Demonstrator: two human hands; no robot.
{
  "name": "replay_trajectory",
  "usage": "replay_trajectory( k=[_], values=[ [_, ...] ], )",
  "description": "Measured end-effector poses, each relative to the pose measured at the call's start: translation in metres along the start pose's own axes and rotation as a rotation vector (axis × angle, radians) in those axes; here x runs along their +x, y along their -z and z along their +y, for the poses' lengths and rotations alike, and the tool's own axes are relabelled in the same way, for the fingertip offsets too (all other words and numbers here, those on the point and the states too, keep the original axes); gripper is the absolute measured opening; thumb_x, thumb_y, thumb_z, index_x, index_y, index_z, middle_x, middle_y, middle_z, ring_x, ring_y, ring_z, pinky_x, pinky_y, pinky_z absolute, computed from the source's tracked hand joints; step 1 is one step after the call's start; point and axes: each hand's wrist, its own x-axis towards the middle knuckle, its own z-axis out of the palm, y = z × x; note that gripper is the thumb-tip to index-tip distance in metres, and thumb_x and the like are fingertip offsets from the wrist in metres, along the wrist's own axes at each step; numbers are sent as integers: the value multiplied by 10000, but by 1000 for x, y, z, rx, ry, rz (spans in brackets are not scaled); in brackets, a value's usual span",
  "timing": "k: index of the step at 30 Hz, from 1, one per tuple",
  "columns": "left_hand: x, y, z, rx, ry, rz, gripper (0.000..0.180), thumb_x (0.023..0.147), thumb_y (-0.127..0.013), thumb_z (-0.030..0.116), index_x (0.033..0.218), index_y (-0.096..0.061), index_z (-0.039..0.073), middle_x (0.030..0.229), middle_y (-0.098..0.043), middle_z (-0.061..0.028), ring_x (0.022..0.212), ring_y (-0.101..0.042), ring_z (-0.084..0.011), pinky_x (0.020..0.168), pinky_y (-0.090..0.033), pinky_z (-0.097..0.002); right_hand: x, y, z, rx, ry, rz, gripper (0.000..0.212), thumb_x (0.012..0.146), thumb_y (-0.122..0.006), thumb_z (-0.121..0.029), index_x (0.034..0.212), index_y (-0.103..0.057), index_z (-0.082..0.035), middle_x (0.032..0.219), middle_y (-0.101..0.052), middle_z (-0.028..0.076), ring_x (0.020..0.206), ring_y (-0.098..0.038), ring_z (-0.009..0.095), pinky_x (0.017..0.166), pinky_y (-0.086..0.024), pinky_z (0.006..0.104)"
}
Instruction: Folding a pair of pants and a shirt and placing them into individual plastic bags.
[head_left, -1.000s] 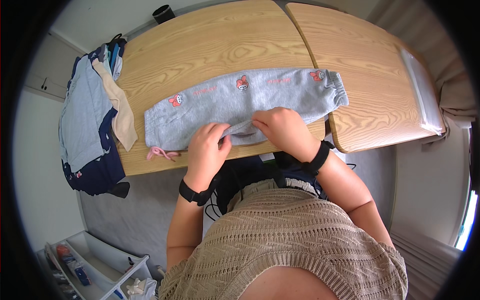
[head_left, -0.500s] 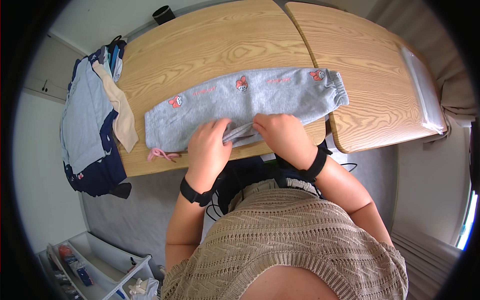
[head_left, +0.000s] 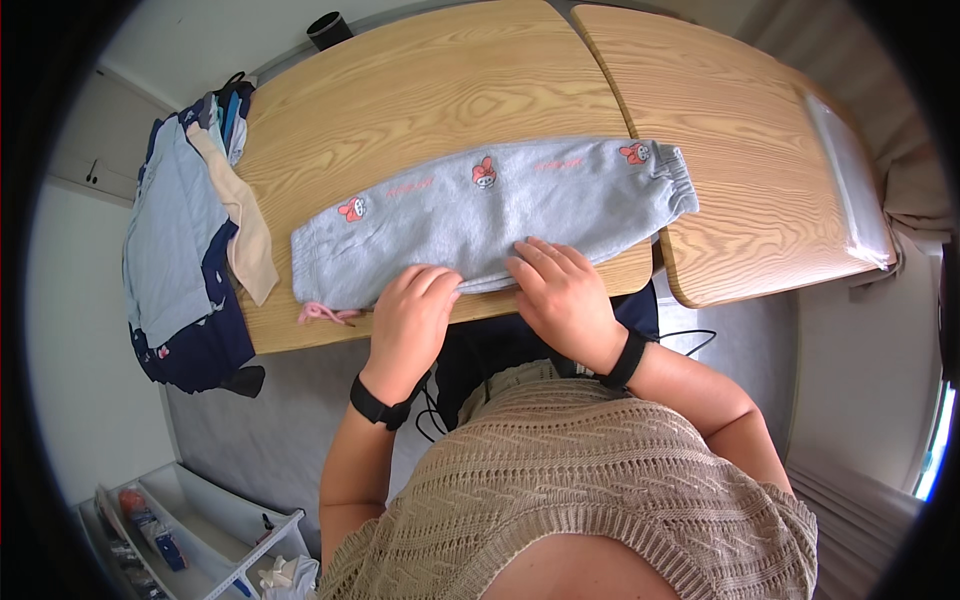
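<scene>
Two hands rested on gray pants point(head_left: 440, 235) at the center of the frame.
The right hand's point(head_left: 568, 305) slightly spread fingers pressed the cloth; whether the left hand point(head_left: 410, 320) pinched the lower edge could not be told. A pink drawstring point(head_left: 325, 314) lay nearby, a clothes pile point(head_left: 172, 250) crowded the table point(head_left: 420, 80) at left, and a bin point(head_left: 205, 515) sat lower left.

The grey pants point(head_left: 430, 240) show red-and-white figures point(head_left: 484, 175) along the far edge and a pink drawstring point(head_left: 325, 313); my top point(head_left: 560, 450) is beige, the table point(head_left: 420, 90) wood-grained.
</scene>
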Motion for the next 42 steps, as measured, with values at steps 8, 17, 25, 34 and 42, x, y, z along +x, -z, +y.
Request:
replay_trajectory(
  k=[8, 17, 25, 34, 42],
  values=[
    [-11, 3, -2, -47, 45, 45, 224, 752, -679, 59, 954, -595, 12, 930, -590, -101, 881, -560, -313, 787, -458, -386, -5, 2, 15, 11, -56, -36, 204, 733, -542, -57, 934, -571, -35, 971, -574, 102, 953, -561, 273, 839, -441, 372],
    [-6, -7, -17, -36, 199, 116, 109, 889, -542, 132, 868, -538, 25, 782, -571, -136, 758, -538, -335, 664, -421, -426, 3, 4, 29, -88, -168, 29, 139, 767, -644, -150, 845, -541, -98, 762, -554, 47, 778, -539, 250, 684, -425, 378],
    [13, -13, -26, 101, 217, -19, 218, 913, -513, 165, 759, -504, 11, 675, -540, -164, 656, -520, -363, 612, -405, -450, 20, -4, 34, -292, -257, -138, 175, 825, -615, -228, 783, -502, -101, 628, -585, 49, 621, -592, 251, 584, -451, 386],
    [2, 1, 13, 3, 132, 180, 94, 780, -645, 30, 849, -583, 16, 904, -616, -109, 855, -559, -294, 764, -440, -394, 22, -7, 41, -275, -282, -184, 174, 845, -599, -239, 817, -502, -98, 565, -591, 39, 561, -611, 237, 527, -457, 367],
    [-10, -20, 25, 152, 75, -50, 399, 850, -570, 83, 1230, -528, -32, 1359, -454, -193, 1218, -468, -353, 980, -411, -411, 20, 0, 44, -138, -324, -151, 145, 836, -606, -186, 832, -511, -76, 621, -597, 80, 615, -608, 267, 568, -468, 391]
  ],
)
